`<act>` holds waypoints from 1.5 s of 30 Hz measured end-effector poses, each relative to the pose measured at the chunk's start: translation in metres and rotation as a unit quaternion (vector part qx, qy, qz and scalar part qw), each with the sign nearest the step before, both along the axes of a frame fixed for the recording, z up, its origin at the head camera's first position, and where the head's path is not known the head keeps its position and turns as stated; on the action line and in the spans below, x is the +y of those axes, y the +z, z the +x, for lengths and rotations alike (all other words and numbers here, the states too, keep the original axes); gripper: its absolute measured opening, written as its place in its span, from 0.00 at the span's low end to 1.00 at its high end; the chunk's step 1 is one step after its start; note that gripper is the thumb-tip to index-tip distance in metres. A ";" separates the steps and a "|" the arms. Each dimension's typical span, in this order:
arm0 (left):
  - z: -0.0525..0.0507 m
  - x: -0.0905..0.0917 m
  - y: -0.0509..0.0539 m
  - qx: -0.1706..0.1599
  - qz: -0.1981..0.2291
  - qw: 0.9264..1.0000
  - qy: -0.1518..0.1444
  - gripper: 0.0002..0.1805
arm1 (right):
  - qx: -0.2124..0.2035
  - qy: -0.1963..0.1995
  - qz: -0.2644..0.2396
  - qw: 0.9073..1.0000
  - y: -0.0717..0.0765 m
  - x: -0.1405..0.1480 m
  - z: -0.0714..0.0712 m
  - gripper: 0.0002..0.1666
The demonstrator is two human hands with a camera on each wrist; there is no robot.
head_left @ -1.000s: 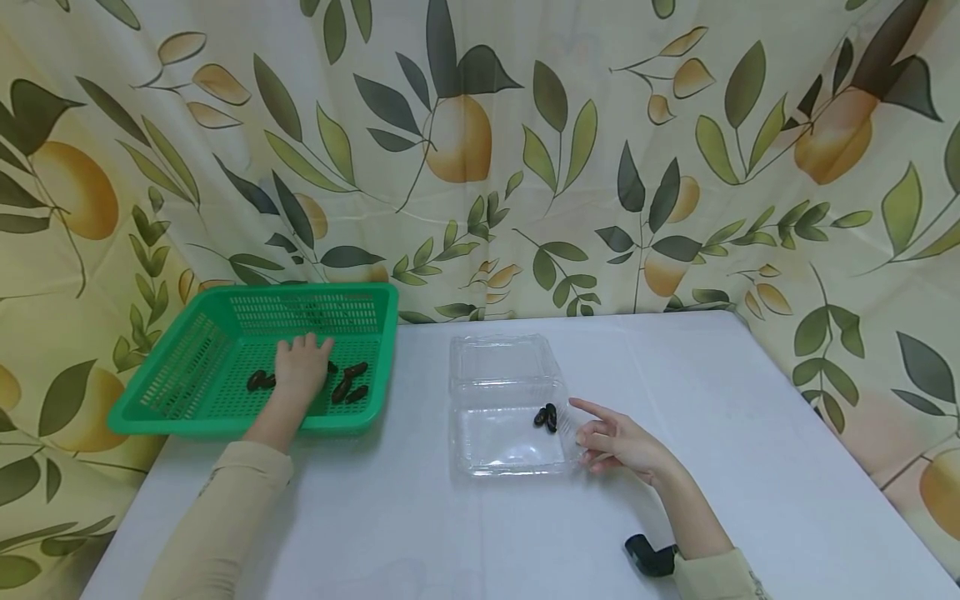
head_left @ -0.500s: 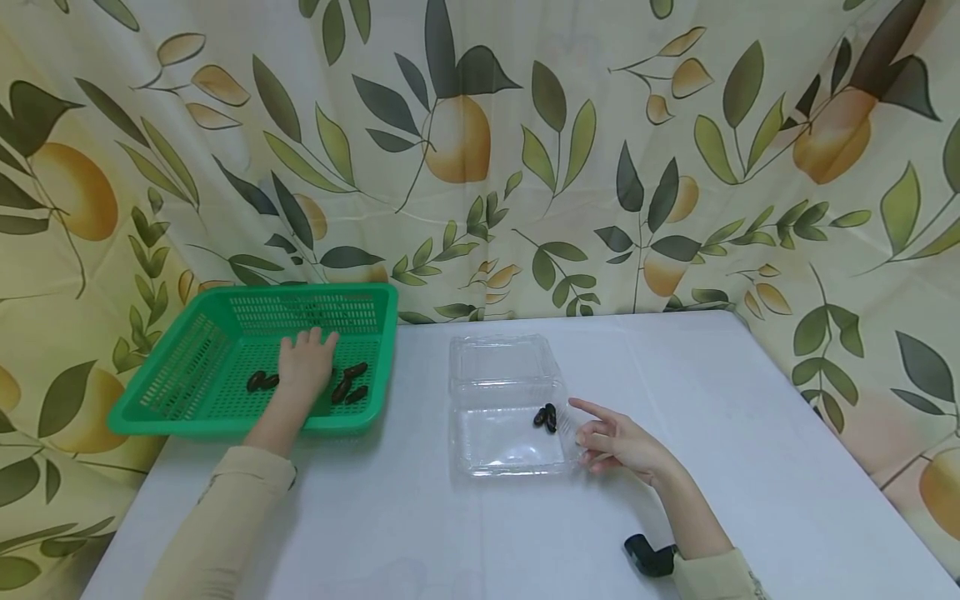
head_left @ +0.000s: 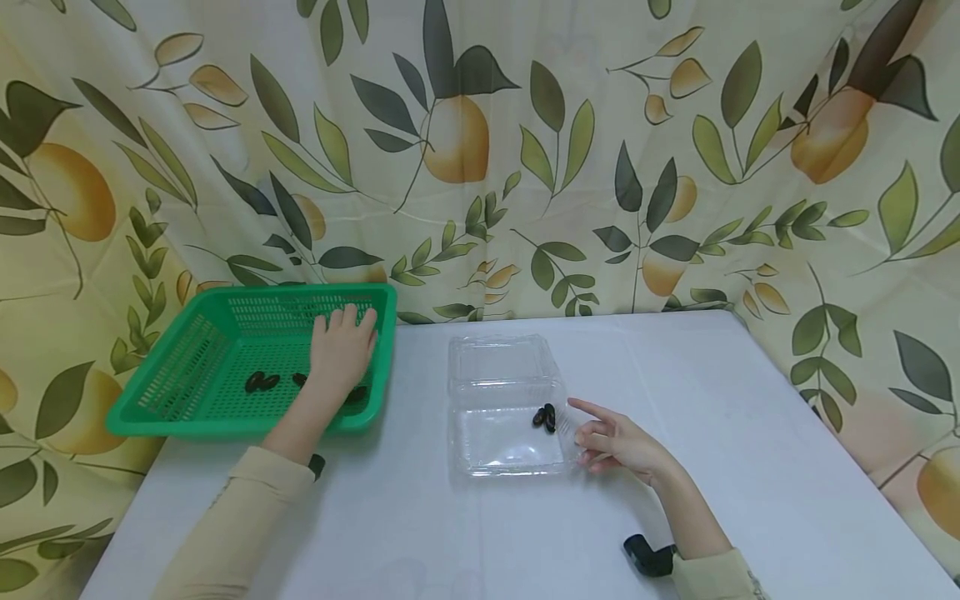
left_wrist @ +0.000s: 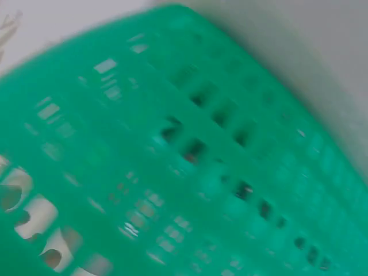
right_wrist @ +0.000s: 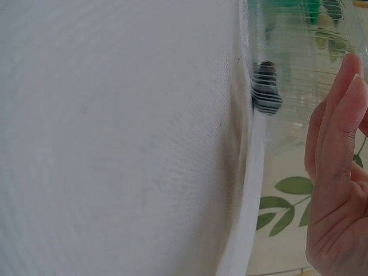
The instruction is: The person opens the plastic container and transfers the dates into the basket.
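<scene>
My left hand (head_left: 341,358) reaches into the green plastic basket (head_left: 202,427), over its right part. Its fingers point forward, and nothing shows held at their tips. Dark brown, date-like oval pieces lie inside: a pair (head_left: 261,382) at left, and others partly covered by the hand. Blurred basket wall (left_wrist: 138,86) fills the left wrist view, hiding the fingers. A clear hinged box (head_left: 495,433) lies with its lid raised back, holding a few dark pieces (head_left: 551,418) near its right side. Beside that side rests my right hand (head_left: 618,446), fingertips at the edge, fingers loosely extended (right_wrist: 339,126).
Both containers stand on a white-covered table (head_left: 420,533), basket at left, box near the middle. A curtain (head_left: 495,167) printed with fruit and leaves hangs behind. A black device (head_left: 648,557) sits at the right wrist.
My left hand has shifted right within the basket, uncovering a dark piece at mid-basket and covering those on the right. The right hand and the clear box look unchanged.
</scene>
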State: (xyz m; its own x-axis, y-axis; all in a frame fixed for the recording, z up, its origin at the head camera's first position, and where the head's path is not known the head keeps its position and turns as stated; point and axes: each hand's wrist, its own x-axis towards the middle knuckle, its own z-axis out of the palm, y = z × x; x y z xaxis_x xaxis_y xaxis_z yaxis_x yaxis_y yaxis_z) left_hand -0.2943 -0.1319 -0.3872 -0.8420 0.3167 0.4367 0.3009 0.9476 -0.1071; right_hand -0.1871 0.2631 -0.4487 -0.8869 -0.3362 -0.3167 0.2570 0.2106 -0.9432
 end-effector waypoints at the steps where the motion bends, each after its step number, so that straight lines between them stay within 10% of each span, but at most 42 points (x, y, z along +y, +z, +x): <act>1: 0.001 0.004 0.000 0.010 0.002 1.000 -0.005 0.11 | 0.000 0.000 0.000 1.000 0.000 0.000 0.000 0.42; 7: 0.012 0.033 0.001 0.045 -0.011 0.998 -0.036 0.13 | 0.001 0.000 0.001 1.000 0.001 -0.001 0.000 0.42; 30: 0.056 0.132 -0.041 -0.054 -0.066 0.988 -0.132 0.14 | 0.001 0.002 -0.003 1.000 0.001 0.000 0.001 0.42; 45: 0.059 0.173 -0.071 -0.087 -0.093 0.981 -0.146 0.16 | 0.004 -0.001 0.002 1.000 0.001 -0.001 0.002 0.42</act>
State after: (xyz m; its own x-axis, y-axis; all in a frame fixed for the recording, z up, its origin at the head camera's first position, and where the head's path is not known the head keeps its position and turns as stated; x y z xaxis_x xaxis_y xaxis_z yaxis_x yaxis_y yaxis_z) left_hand -0.2350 0.0414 -0.4580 -0.7601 0.6162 0.2061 0.5861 0.7872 -0.1921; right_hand -0.1852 0.2619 -0.4478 -0.8904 -0.3322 -0.3113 0.2503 0.2140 -0.9442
